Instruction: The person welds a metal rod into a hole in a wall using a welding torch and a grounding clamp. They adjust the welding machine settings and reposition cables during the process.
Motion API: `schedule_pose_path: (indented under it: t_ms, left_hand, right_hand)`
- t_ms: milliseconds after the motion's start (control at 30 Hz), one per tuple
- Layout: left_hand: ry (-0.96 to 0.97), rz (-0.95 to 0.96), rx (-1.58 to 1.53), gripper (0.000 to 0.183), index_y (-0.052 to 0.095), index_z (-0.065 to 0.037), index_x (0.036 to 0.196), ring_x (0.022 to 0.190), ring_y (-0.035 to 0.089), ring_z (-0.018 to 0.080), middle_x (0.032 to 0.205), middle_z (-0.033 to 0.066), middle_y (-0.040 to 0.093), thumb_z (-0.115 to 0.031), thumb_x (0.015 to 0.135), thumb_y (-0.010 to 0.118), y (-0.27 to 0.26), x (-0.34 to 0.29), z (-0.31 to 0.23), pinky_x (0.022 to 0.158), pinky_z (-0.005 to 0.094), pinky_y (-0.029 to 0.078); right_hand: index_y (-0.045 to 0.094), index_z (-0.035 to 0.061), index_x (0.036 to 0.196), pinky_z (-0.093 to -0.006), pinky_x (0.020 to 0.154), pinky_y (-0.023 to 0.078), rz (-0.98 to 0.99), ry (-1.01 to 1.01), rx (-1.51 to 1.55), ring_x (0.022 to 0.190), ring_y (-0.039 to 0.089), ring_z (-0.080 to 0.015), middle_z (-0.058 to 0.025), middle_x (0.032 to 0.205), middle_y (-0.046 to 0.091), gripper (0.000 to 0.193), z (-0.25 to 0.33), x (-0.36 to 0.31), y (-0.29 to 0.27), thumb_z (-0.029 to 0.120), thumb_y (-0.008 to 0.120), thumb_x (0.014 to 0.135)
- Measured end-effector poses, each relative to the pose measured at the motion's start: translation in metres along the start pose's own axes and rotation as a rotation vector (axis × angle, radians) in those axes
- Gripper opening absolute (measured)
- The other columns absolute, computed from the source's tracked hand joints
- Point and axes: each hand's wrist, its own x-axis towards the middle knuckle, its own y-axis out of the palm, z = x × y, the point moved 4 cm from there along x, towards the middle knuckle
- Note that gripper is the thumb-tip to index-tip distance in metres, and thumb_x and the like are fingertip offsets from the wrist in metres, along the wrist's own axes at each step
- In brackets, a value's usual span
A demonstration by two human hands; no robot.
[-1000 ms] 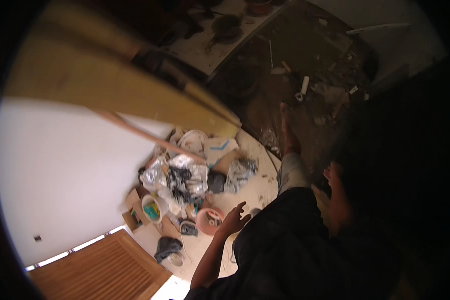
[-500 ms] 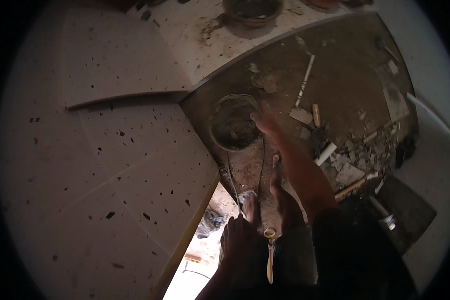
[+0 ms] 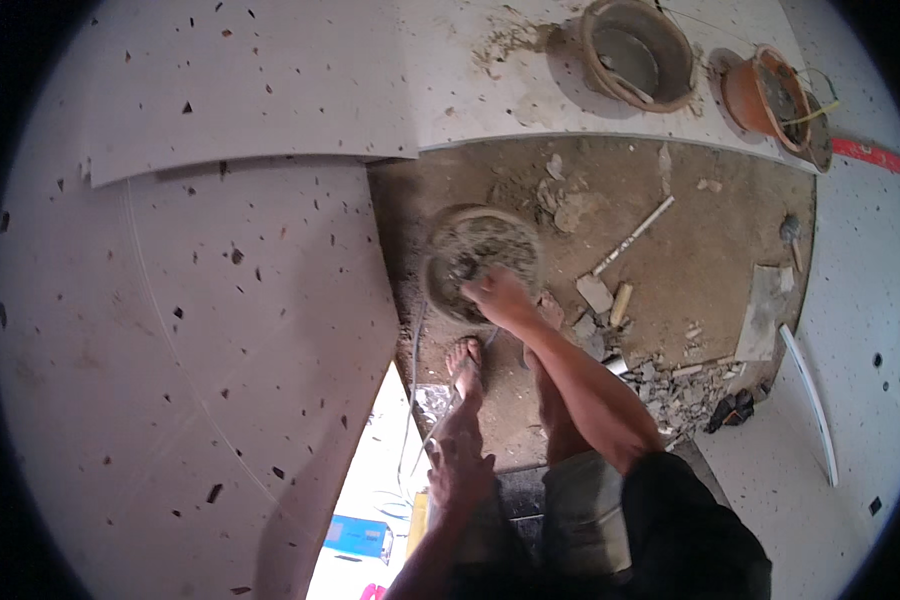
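A round bucket (image 3: 475, 209) stands on the dirty floor ahead of my feet, with lumpy grey mortar (image 3: 490, 238) inside. My right hand (image 3: 500, 297) reaches over its near side with the fingers curled closed; what they hold, if anything, is hidden and slightly blurred. Lower down, my left hand (image 3: 460, 472) rests on my left leg below the knee, fingers loosely apart. A thin grey cord (image 3: 411, 400) runs from beside the bucket down past that hand. My bare left foot (image 3: 465, 362) is close to the bucket.
Two more tubs, one grey-brown (image 3: 592, 60) and one orange (image 3: 745, 98), stand on the far white slab. Rubble (image 3: 685, 395), a white stick (image 3: 634, 236) and a mallet (image 3: 791, 236) lie at right. A speckled panel (image 3: 240, 330) fills the left; a blue box (image 3: 358, 537) shows below.
My right hand has shifted from the bucket's right rim to over its near side. The view has swung, bringing the orange tub and blue box into sight. My left hand stays by my leg.
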Motion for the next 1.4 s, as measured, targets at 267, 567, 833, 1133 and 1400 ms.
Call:
schedule_pose_path:
  t_ms: [267, 567, 833, 1133, 1400]
  left_hand:
    - [0.089, -0.275, -0.218, 0.062, 0.043, 0.0, 0.132, 0.103, 0.057, 0.0438, 0.124, 0.0303, 0.051, -0.032, 0.084, 0.064, 0.016, 0.182, 0.022, 0.087, 0.0503, 0.047]
    - [-0.158, -0.542, -0.402, 0.114, 0.019, 0.002, 0.146, 0.14, 0.022, 0.0392, 0.152, 0.0266, 0.02, -0.042, 0.064, 0.083, 0.037, 0.399, 0.046, 0.114, 0.0488, 0.022]
    - [-0.143, -0.56, -0.049, 0.105, 0.036, -0.005, 0.14, 0.136, 0.029, 0.0347, 0.142, 0.017, 0.036, -0.062, 0.062, 0.077, 0.137, 0.361, 0.014, 0.111, 0.0531, 0.02]
    - [0.287, -0.564, 0.121, 0.033, 0.053, -0.01, 0.113, 0.105, 0.051, 0.029, 0.107, 0.0098, 0.053, -0.031, 0.089, 0.058, 0.223, 0.363, -0.005, 0.086, 0.043, 0.041]
    - [0.362, -0.221, -0.306, 0.033, 0.055, -0.001, 0.107, 0.096, 0.065, 0.039, 0.103, 0.0239, 0.066, -0.029, 0.092, 0.051, 0.165, 0.235, 0.036, 0.079, 0.0557, 0.05]
  right_hand:
    - [0.05, 0.0082, 0.074, -0.0278, 0.056, 0.032, -0.157, -0.032, 0.055, 0.064, 0.037, -0.0076, 0.0058, 0.069, 0.043, 0.035, 0.037, -0.06, -0.192, 0.036, 0.067, 0.088]
    - [0.058, 0.0065, 0.095, -0.0287, 0.061, 0.037, -0.318, 0.068, -0.14, 0.074, 0.042, -0.0109, -0.0001, 0.086, 0.047, 0.038, -0.055, 0.004, -0.266, 0.044, 0.064, 0.089]
    - [0.042, 0.0026, 0.138, -0.0379, 0.102, 0.037, -0.176, 0.065, -0.178, 0.123, 0.047, -0.0243, -0.0127, 0.134, 0.048, 0.056, -0.091, 0.051, -0.319, 0.034, 0.055, 0.093]
    - [0.056, 0.0005, 0.124, -0.0328, 0.098, 0.042, -0.568, -0.459, -0.252, 0.108, 0.055, -0.0205, -0.0101, 0.118, 0.058, 0.035, -0.058, -0.047, -0.26, 0.017, 0.055, 0.093]
    - [0.054, 0.0052, 0.124, -0.0411, 0.097, 0.044, 0.406, -0.646, -0.696, 0.113, 0.055, -0.0301, -0.0164, 0.119, 0.058, 0.05, -0.017, -0.143, 0.014, 0.023, 0.071, 0.08]
